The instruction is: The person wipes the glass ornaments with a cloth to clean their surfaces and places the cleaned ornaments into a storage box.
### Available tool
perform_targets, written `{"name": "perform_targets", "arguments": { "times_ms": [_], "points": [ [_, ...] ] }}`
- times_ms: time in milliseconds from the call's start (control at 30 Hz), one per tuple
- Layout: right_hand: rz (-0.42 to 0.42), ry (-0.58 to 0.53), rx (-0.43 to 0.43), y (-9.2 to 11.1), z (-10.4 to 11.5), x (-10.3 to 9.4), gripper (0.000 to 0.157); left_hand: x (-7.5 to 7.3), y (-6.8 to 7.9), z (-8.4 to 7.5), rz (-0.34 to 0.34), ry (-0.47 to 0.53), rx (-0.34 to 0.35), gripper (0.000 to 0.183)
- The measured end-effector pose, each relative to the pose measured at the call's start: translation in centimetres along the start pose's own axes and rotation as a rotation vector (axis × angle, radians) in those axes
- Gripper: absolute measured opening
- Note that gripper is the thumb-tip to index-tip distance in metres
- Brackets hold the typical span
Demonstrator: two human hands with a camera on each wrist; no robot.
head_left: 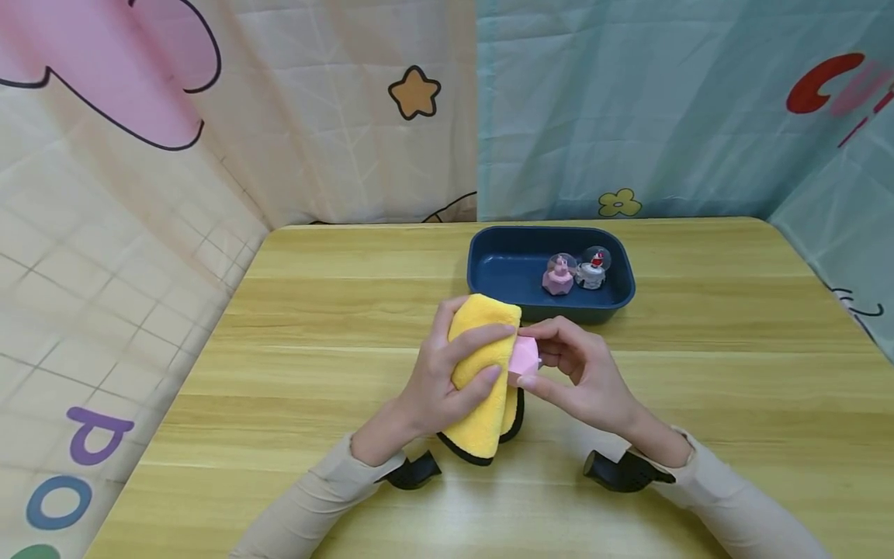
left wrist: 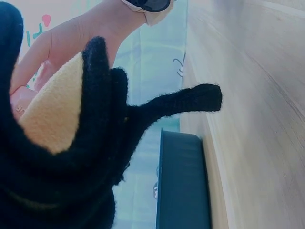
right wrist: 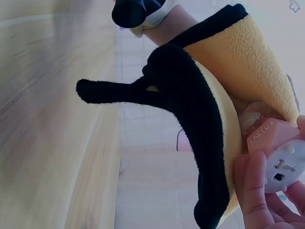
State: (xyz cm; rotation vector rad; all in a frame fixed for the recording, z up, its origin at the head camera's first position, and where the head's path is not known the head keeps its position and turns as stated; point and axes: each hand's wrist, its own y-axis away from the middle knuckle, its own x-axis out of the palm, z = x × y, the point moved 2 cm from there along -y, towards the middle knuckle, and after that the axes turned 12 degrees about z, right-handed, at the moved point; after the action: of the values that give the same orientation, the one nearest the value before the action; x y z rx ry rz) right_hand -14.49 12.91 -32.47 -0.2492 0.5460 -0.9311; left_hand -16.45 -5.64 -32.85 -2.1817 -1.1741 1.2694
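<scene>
A yellow cloth with black edging [head_left: 482, 423] is held in my left hand [head_left: 434, 380], folded around the dome side of a small snow globe with a pink faceted base [head_left: 524, 357]. My right hand [head_left: 594, 380] pinches that base between thumb and fingers. The right wrist view shows the base [right wrist: 267, 136] with raised lettering, its white underside turned outward and part of the clear dome [right wrist: 255, 117] against the cloth. In the left wrist view the black edging [left wrist: 95, 109] covers much of the scene, and my right hand [left wrist: 71, 40] appears behind it.
Beyond my hands a dark blue tray [head_left: 506, 268] stands on the wooden table [head_left: 335, 310]. Inside its right half are a pink snow globe [head_left: 559, 278] and a white one [head_left: 591, 272], side by side. Printed curtains [head_left: 335, 116] hang behind the table.
</scene>
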Motion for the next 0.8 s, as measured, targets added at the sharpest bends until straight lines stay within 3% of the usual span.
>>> {"name": "perform_targets", "arguments": {
  "times_ms": [267, 600, 800],
  "points": [
    [-0.005, 0.093, -0.070, -0.11, 0.08, 0.18, 0.047, -0.14, -0.05, 0.00, -0.018, -0.004, -0.036, 0.035],
    [-0.037, 0.340, -0.375, -0.35, 0.36, 0.30, 0.048, -0.07, -0.03, -0.05, -0.037, 0.009, -0.037, 0.037],
    [-0.044, 0.504, -0.479, -0.45, 0.63, 0.09, 0.048, -0.07, -0.09, -0.16, -0.032, 0.045, -0.040, 0.036]
  ]
}}
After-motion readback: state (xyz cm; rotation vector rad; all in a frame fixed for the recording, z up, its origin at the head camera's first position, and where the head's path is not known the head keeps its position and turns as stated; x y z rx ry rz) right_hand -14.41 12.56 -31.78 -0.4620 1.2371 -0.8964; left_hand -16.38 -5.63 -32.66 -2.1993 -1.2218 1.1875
